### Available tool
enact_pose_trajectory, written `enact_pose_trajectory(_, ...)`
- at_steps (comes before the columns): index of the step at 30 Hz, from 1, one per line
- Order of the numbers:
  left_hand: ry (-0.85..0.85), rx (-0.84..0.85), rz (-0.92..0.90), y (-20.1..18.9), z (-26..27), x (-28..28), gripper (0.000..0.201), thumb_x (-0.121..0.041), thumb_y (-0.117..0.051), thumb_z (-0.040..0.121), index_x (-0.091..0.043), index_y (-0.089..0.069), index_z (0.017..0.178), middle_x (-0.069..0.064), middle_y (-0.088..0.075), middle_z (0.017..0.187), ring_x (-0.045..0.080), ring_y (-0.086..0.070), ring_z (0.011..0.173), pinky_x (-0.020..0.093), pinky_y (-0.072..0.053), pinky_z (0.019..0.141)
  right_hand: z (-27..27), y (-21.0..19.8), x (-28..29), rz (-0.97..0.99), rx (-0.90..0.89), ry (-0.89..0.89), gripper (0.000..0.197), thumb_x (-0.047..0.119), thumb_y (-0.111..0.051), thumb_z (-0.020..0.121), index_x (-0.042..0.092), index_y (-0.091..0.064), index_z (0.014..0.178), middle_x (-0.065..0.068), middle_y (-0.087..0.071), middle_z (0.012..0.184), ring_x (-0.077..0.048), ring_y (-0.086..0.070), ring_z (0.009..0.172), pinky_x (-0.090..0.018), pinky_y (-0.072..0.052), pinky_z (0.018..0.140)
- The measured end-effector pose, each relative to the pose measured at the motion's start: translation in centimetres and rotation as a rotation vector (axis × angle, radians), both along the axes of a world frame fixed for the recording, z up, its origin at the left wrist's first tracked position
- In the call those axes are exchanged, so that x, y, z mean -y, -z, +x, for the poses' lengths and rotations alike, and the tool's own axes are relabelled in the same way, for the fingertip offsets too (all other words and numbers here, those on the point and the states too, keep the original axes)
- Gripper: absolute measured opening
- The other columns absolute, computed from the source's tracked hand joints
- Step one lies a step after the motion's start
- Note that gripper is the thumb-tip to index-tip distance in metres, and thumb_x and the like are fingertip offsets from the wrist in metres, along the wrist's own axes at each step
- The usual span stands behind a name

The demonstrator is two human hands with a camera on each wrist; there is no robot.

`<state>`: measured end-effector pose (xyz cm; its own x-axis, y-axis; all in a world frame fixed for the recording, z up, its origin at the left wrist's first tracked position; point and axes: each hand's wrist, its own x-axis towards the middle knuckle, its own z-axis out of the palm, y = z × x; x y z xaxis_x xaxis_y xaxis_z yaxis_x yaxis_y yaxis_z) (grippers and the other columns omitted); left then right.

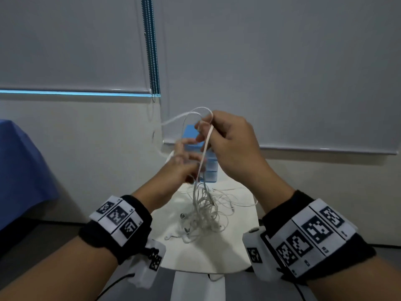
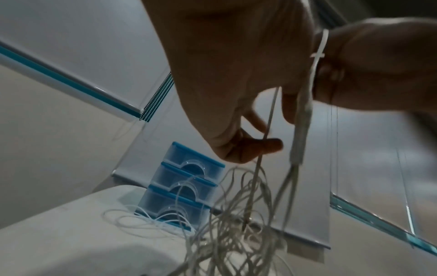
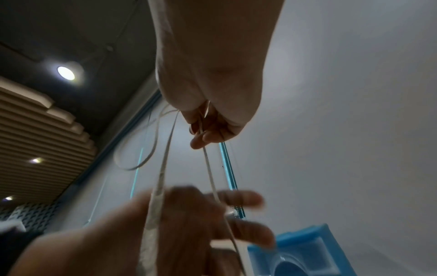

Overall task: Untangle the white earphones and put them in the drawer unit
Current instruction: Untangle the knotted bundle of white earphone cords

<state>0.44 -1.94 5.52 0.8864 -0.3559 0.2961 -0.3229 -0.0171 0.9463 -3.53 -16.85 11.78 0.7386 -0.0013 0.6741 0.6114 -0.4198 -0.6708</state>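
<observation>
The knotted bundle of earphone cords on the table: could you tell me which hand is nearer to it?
Left. The left hand works the cords just above the earphone tangle; the right hand pinches a loop higher up.

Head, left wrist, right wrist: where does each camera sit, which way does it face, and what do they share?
Head: worn high, facing forward and down at the white table; both forearms, the left hand and the right hand show.
Left wrist: under the left hand, looking up and outward; its fingers, the blue drawer unit.
Right wrist: under the right hand, tilted up toward the ceiling light.
Shared: the white earphones, both hands, the drawer unit.
</observation>
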Motion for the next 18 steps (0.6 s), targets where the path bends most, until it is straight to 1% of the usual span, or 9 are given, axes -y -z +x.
enact_pose_trajectory(1,0.078,-0.004,0.108,0.2,-0.2,0.3,0.034,-0.001,-0.062,0.094,-0.026,-0.058,0.117,-0.002,-0.068,0.092,0.011,-0.061,0.069,0.029,-0.048,0.067,-0.3,-0.7,-0.1,0.0,0.031,-0.009,0.016,0.014,-0.061,0.1,0.013,-0.068,0.086,0.0,-0.071,0.073,-0.02,-0.07,0.068,-0.035,-0.059,0.066)
enact_pose_trajectory(3,0.153,0.019,0.289,0.6,-0.4,0.8,0.009,-0.007,-0.065,0.098,-0.006,-0.07,0.106,0.006,-0.07,0.09,0.008,-0.062,0.071,0.02,-0.048,0.067,-0.9,-1.8,-0.2,0.011,0.112,-0.011,0.017,0.01,-0.058,0.101,0.01,-0.068,0.087,0.0,-0.07,0.075,-0.02,-0.07,0.071,-0.032,-0.058,0.066)
enact_pose_trajectory(5,0.143,0.058,0.37,1.9,0.0,1.0,0.021,-0.017,-0.065,0.101,0.003,-0.07,0.095,0.007,-0.07,0.085,0.006,-0.061,0.07,0.015,-0.046,0.065,-1.3,-2.5,-0.4,0.06,0.203,0.005,0.016,0.005,-0.056,0.1,0.003,-0.069,0.09,-0.003,-0.07,0.077,-0.023,-0.07,0.075,-0.035,-0.06,0.069)
enact_pose_trajectory(7,0.087,0.075,0.449,3.1,0.5,1.1,0.028,-0.025,-0.062,0.103,-0.005,-0.072,0.086,-0.005,-0.071,0.08,0.004,-0.061,0.069,0.014,-0.044,0.064,-1.7,-3.0,-0.4,0.106,0.294,0.033,0.015,0.003,-0.058,0.099,0.003,-0.071,0.093,-0.006,-0.069,0.079,-0.028,-0.069,0.077,-0.044,-0.06,0.073)
enact_pose_trajectory(9,0.059,0.055,0.515,4.0,0.9,0.7,0.029,-0.027,-0.059,0.105,-0.014,-0.071,0.082,-0.01,-0.07,0.079,0.0,-0.06,0.067,0.012,-0.043,0.063,-2.0,-3.2,-0.1,0.061,0.382,0.095,0.014,0.006,-0.059,0.099,0.006,-0.072,0.098,-0.004,-0.07,0.085,-0.026,-0.068,0.082,-0.046,-0.057,0.076)
enact_pose_trajectory(12,0.049,0.05,0.606,4.7,1.3,0.0,0.028,-0.033,-0.058,0.104,-0.021,-0.071,0.082,-0.014,-0.07,0.078,0.0,-0.061,0.067,0.017,-0.046,0.065,-2.0,-3.1,0.7,-0.058,0.464,0.203,0.016,0.006,-0.058,0.099,0.008,-0.073,0.104,-0.002,-0.07,0.095,-0.018,-0.065,0.088,-0.033,-0.053,0.079)
enact_pose_trajectory(14,0.037,0.061,0.599,4.6,1.7,-0.4,0.022,-0.035,-0.063,0.101,-0.024,-0.07,0.083,-0.011,-0.071,0.082,0.006,-0.062,0.072,0.027,-0.051,0.073,-1.7,-3.0,1.4,-0.116,0.481,0.251,0.016,0.007,-0.058,0.099,0.009,-0.073,0.106,-0.002,-0.069,0.1,-0.016,-0.064,0.092,-0.027,-0.051,0.081)
enact_pose_trajectory(16,0.068,0.086,0.6,4.4,1.8,-0.6,0.009,-0.034,-0.069,0.094,-0.03,-0.071,0.086,-0.01,-0.072,0.091,0.014,-0.066,0.085,0.038,-0.055,0.087,-1.5,-2.7,2.1,-0.152,0.484,0.297,0.016,0.008,-0.06,0.098,0.013,-0.074,0.106,0.0,-0.067,0.104,-0.018,-0.063,0.098,-0.022,-0.048,0.084)
enact_pose_trajectory(18,0.106,0.111,0.644,4.0,1.7,-0.7,0.004,-0.032,-0.071,0.091,-0.035,-0.072,0.093,-0.01,-0.068,0.106,0.013,-0.064,0.099,0.036,-0.052,0.093,-1.2,-2.6,2.8,-0.166,0.474,0.352,0.021,0.005,-0.061,0.094,0.017,-0.074,0.104,0.006,-0.062,0.104,-0.018,-0.06,0.101,-0.018,-0.042,0.085)
